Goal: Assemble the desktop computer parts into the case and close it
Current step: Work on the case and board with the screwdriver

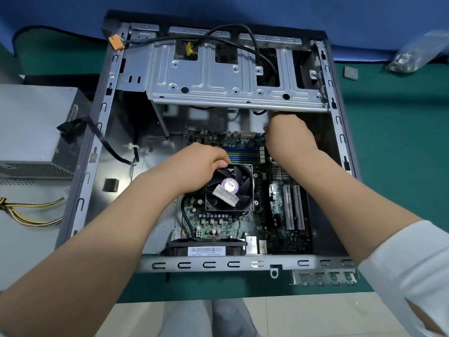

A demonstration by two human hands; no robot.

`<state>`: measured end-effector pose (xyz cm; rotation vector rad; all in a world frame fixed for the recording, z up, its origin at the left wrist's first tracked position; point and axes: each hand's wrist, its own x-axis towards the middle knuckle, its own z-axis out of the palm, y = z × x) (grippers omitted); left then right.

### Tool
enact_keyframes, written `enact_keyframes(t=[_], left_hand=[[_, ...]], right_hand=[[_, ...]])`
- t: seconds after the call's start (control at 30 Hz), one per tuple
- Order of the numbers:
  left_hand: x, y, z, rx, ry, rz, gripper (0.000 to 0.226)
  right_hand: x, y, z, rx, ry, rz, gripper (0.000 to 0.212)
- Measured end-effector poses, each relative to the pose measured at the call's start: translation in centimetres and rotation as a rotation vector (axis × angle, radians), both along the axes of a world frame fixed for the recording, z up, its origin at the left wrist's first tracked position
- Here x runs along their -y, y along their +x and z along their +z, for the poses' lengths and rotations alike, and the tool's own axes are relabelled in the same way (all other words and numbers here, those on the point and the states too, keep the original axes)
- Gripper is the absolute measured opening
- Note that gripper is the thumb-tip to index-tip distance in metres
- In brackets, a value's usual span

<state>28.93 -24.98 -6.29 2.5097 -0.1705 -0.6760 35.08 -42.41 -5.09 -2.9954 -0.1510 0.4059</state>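
Observation:
The open grey computer case (pixel 97 132) lies flat on the green mat with the motherboard (pixel 274 215) inside it. My left hand (pixel 199 164) grips the top left corner of the black CPU cooler fan (pixel 229 190). My right hand (pixel 289 135) is curled at the motherboard's far right corner, under the silver drive cage (pixel 230 81). It seems to pinch something small and dark there, but I cannot make out what. A black rear fan (pixel 206 246) sits at the case's near edge.
A grey power supply (pixel 34 122) with yellow and black wires (pixel 31 212) lies left of the case. A black cable (pixel 243 37) runs over the drive cage. At the far right lie a plastic bag of screws (pixel 413 54) and a small grey square (pixel 350 73).

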Motion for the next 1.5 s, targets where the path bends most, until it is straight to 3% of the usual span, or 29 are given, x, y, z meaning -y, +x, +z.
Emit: enact_keyframes(t=[0.3,0.6,0.73,0.83,1.0,1.1,1.23,1.5], left_hand=[[0.0,0.0,0.0,0.002,-0.002,-0.004,0.026],[0.0,-0.1,0.2,-0.011,0.0,-0.004,0.026],[0.0,0.0,0.3,-0.018,-0.001,0.006,0.027],[0.1,0.0,0.3,-0.032,0.003,0.007,0.028],[0.0,0.0,0.4,-0.033,0.007,0.001,0.028],[0.0,0.0,0.4,-0.029,0.006,-0.001,0.028],[0.1,0.0,0.3,-0.023,0.013,-0.007,0.028],[0.0,0.1,0.2,-0.03,0.017,-0.007,0.028]], right_hand=[[0.1,0.3,-0.8,0.05,0.013,-0.07,0.007],[1.2,0.6,-0.8,-0.051,0.026,-0.058,0.029],[1.3,0.4,-0.7,-0.051,0.047,-0.083,0.025],[1.2,0.2,-0.5,0.006,0.058,-0.067,0.011],[0.9,0.1,-0.2,0.051,-0.003,0.038,0.025],[0.7,0.3,-0.4,0.046,-0.022,0.041,0.007],[0.7,0.4,-0.5,0.042,-0.03,0.004,0.02],[0.9,0.9,-0.5,-0.076,0.015,-0.002,0.021]])
